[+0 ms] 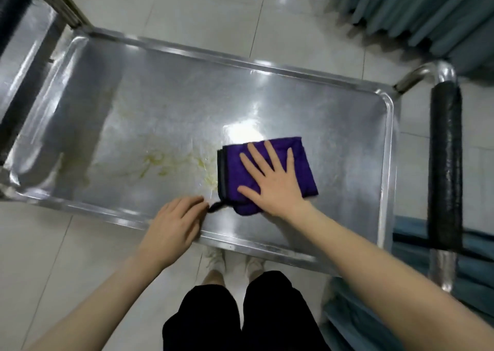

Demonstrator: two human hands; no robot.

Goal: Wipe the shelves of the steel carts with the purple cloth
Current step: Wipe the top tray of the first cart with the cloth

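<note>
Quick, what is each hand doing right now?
Right hand: open, pressing flat on the purple cloth.
Left hand: on the shelf rim, fingertips at the cloth's loop; grip cannot be told.

Both arms are bare from the hands all the way to the edge of the picture. The left arm (107, 292) ends in the left hand (173, 227), and the right arm (374, 265) ends in the right hand (275, 182). The person wears black shorts (278, 313) that look loose and soft. Below the shorts a bit of bare legs (213, 277) shows. On the feet are pale, whitish shoes (215, 257), a little blurry.
</note>
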